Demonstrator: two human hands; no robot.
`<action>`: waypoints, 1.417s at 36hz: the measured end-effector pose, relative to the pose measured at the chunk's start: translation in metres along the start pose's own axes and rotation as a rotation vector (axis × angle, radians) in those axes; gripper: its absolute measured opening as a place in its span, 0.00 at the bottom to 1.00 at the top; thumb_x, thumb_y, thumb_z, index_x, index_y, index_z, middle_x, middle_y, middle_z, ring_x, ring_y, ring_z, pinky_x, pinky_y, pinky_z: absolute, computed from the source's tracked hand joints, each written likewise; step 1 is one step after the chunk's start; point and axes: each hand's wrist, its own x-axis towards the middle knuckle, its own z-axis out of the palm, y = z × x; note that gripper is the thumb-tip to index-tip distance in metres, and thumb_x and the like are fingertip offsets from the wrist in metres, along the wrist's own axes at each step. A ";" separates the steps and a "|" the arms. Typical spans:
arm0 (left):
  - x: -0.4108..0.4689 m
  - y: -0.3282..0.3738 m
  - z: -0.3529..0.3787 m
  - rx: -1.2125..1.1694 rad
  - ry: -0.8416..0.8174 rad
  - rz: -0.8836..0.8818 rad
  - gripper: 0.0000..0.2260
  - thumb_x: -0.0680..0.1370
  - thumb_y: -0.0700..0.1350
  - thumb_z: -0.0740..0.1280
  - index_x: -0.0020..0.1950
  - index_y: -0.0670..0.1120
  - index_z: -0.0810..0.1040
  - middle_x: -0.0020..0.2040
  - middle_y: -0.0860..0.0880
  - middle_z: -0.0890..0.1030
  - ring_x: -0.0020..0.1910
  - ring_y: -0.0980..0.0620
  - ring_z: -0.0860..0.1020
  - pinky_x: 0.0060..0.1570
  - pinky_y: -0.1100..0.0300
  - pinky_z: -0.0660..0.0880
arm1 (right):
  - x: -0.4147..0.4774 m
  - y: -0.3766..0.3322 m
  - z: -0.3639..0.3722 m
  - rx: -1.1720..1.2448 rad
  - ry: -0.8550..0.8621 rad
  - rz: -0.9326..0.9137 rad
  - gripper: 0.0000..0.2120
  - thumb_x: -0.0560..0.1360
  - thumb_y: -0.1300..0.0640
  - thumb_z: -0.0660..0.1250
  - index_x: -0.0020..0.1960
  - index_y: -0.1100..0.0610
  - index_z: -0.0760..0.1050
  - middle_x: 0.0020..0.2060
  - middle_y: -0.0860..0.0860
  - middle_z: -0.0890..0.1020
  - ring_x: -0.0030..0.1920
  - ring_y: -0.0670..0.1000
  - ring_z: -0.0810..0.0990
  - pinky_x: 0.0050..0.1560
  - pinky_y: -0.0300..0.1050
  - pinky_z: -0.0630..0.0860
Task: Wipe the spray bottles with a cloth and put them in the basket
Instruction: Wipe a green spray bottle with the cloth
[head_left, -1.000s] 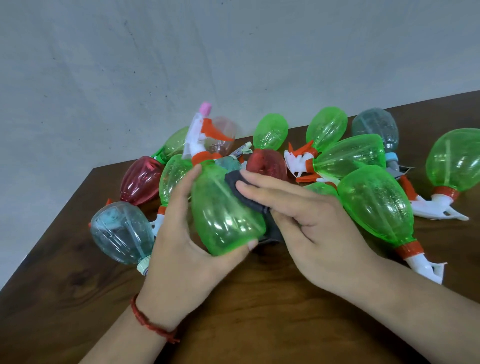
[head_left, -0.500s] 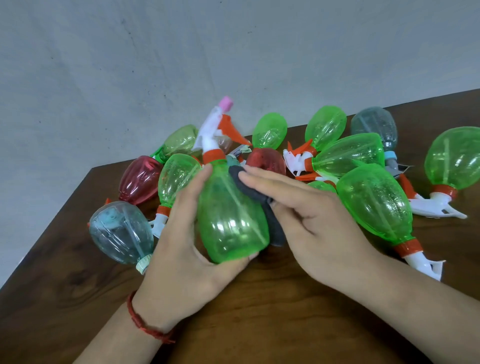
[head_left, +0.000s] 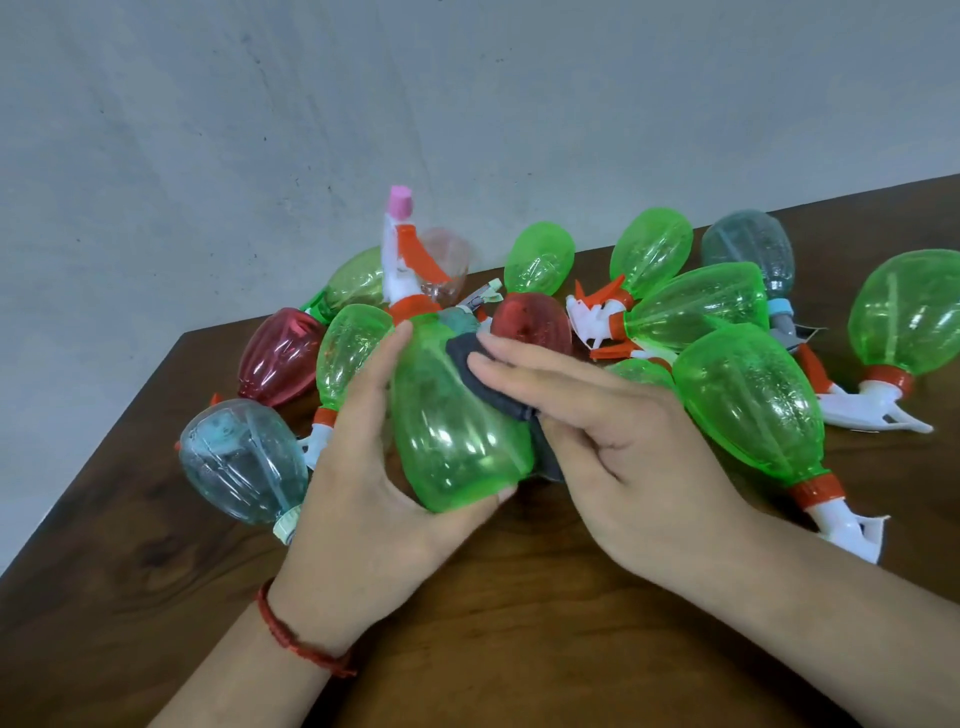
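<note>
1. Nearest, over the wooden table (head_left: 519, 649): left hand (head_left: 363, 493), red thread (head_left: 301, 642) at the wrist, curled round the green spray bottle (head_left: 457, 436), thumb under its base, forefinger up its left side.
2. Long axis of that bottle: base toward the camera, pink nozzle (head_left: 401, 201) far and slightly left.
3. Just to its right: right hand (head_left: 623, 441), fingers straight and together, pressing the dark cloth (head_left: 467, 358) onto the bottle's upper right shoulder.
4. Likely next stroke: along that axis, neck to base, by the right hand.
5. Beyond: other spray bottles (head_left: 748, 395) heaped on their sides.
6. Out of view: the basket. Hidden: the bottle's far side. Unclear: the right thumb's hold on the cloth.
</note>
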 end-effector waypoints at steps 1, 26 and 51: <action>0.001 0.000 -0.001 0.003 0.039 -0.010 0.53 0.66 0.51 0.88 0.84 0.48 0.62 0.78 0.62 0.71 0.77 0.54 0.73 0.76 0.53 0.71 | -0.001 -0.001 0.000 -0.018 -0.018 -0.022 0.27 0.81 0.76 0.62 0.73 0.55 0.78 0.75 0.46 0.76 0.75 0.42 0.73 0.75 0.42 0.70; -0.002 0.004 -0.008 -0.256 -0.145 -0.019 0.52 0.63 0.45 0.84 0.83 0.48 0.62 0.78 0.51 0.73 0.76 0.48 0.74 0.72 0.58 0.74 | 0.009 -0.013 -0.012 0.415 0.067 0.315 0.24 0.84 0.71 0.60 0.67 0.46 0.82 0.61 0.35 0.84 0.66 0.36 0.79 0.66 0.30 0.73; 0.006 -0.002 -0.007 -0.147 0.127 -0.192 0.49 0.65 0.48 0.88 0.81 0.55 0.67 0.71 0.57 0.80 0.69 0.55 0.81 0.68 0.54 0.79 | -0.005 -0.011 0.000 -0.067 -0.134 -0.107 0.30 0.77 0.74 0.59 0.74 0.53 0.78 0.77 0.43 0.73 0.77 0.42 0.70 0.67 0.30 0.73</action>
